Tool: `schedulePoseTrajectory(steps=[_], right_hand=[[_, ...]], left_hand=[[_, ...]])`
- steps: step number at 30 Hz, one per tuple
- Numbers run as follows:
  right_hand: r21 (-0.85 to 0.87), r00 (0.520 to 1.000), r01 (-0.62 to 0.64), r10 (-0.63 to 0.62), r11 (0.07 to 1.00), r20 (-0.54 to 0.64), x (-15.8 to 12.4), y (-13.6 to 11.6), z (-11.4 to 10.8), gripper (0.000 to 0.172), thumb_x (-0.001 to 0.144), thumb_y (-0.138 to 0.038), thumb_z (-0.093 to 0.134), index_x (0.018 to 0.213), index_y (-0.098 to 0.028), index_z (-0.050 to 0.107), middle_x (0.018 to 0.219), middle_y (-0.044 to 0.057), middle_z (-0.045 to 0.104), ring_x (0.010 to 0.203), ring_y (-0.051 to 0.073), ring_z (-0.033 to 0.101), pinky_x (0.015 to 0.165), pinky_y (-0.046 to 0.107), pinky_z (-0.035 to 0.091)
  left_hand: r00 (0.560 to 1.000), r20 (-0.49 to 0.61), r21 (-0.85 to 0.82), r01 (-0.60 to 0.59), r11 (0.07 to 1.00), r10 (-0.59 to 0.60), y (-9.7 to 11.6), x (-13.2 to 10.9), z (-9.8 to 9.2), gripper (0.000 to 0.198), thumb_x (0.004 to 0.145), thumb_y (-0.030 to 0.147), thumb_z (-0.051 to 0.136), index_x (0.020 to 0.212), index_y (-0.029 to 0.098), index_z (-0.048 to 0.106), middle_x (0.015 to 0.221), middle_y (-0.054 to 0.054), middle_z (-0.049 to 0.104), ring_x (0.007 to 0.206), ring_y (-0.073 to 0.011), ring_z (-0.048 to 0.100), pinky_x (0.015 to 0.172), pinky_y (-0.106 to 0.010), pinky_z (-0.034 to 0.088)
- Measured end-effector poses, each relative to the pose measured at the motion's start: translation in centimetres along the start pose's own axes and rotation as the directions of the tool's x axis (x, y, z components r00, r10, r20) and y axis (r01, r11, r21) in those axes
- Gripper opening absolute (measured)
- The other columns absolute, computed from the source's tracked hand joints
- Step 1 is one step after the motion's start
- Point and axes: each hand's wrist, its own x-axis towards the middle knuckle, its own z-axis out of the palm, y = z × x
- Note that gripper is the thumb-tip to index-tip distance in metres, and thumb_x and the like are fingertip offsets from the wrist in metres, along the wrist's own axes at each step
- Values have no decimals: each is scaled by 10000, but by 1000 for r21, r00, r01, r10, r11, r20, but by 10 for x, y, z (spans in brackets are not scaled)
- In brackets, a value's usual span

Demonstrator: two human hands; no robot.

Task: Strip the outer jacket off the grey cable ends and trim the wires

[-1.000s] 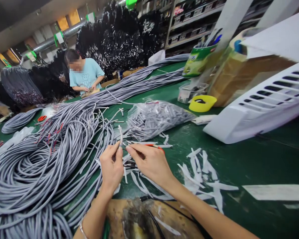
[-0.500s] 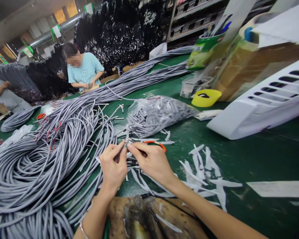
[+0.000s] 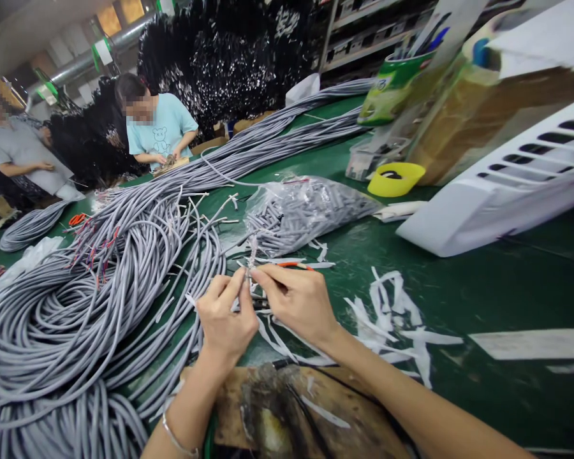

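Note:
My left hand (image 3: 227, 313) and my right hand (image 3: 296, 296) meet fingertip to fingertip over the bench. Between them they pinch a thin grey cable end (image 3: 252, 255), whose pale, twisted-looking tip points up and away from me. Exactly how the fingertips grip it is too small to make out. Just beyond lies a clear plastic bag (image 3: 310, 213) full of short grey tube pieces. A tool with an orange handle (image 3: 294, 264) is partly hidden behind my right hand. To the left spreads a large heap of grey cables (image 3: 124, 287), some with stripped, coloured ends.
White tape strips (image 3: 392, 319) litter the green bench (image 3: 507, 293) on the right. A stained wooden board (image 3: 229, 408) sits close to me. At right stand a white slotted casing (image 3: 502, 185), a yellow ring (image 3: 396, 180) and a green pen can (image 3: 387, 89). Two people work across the bench.
Both hands have shifted slightly right, still pinching the cable end. My left hand has turned a little. At far left, the other person now stands more fully in view.

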Motion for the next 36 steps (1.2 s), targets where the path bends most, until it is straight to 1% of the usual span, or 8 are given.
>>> schedulePoseTrajectory(steps=[6,10,13,15,20,29,33,36], right_hand=[[42,972,216,-211,975,-98,0,-1,0,283,840,-149,470,589,-147,599,547,23,650,463,106,570,496,220,346],[112,998,15,-20,994,51,4,6,2,346,873,-232,422,580,-154,590,460,-6,571,377,86,474,440,213,312],[120,977,-63,37,991,211,9,11,-3,395,874,-293,406,533,-170,563,410,-22,505,362,86,432,415,213,284],[100,979,-50,29,994,200,11,13,-9,380,866,-301,413,549,-173,579,426,-16,522,385,93,457,430,213,291],[30,999,-7,6,1000,48,10,8,-13,338,865,-285,430,607,-170,616,472,-2,575,428,103,506,491,220,320],[-85,996,27,-20,996,87,5,5,-6,368,868,-266,430,536,-177,562,458,-13,557,419,101,484,493,241,271],[-49,996,-19,23,999,88,4,6,-5,386,869,-287,420,529,-174,565,422,-13,520,398,96,463,472,234,261],[38,985,-94,88,995,148,4,6,-5,398,871,-310,408,531,-172,560,400,-25,478,364,82,412,440,221,256]], left_hand=[[999,32,-35,35,999,-34,0,1,0,260,832,149,439,955,108,664,631,-30,552,498,-92,476,466,-200,372],[997,23,-75,69,995,-68,-3,4,0,227,829,168,476,918,109,677,631,-26,563,506,-89,473,487,-197,378],[994,-16,-80,107,991,-109,-4,6,-2,196,812,181,515,869,114,690,609,-15,552,486,-83,446,487,-203,364],[989,-48,-62,137,989,-140,-4,7,-4,183,800,184,531,856,121,694,575,2,524,462,-79,411,472,-208,342],[989,-63,-34,133,990,-135,-1,7,-7,170,792,171,543,858,125,693,569,10,511,467,-76,404,486,-205,343],[990,-71,-29,116,993,-118,1,7,-6,168,784,160,553,866,122,694,553,22,464,467,-74,395,476,-200,338],[989,-46,-74,138,988,-142,0,7,-5,174,789,184,555,865,112,695,537,28,444,443,-70,373,444,-203,316],[991,-18,-78,127,989,-129,0,6,-4,179,793,194,552,859,112,696,545,21,467,438,-68,380,438,-200,318]])
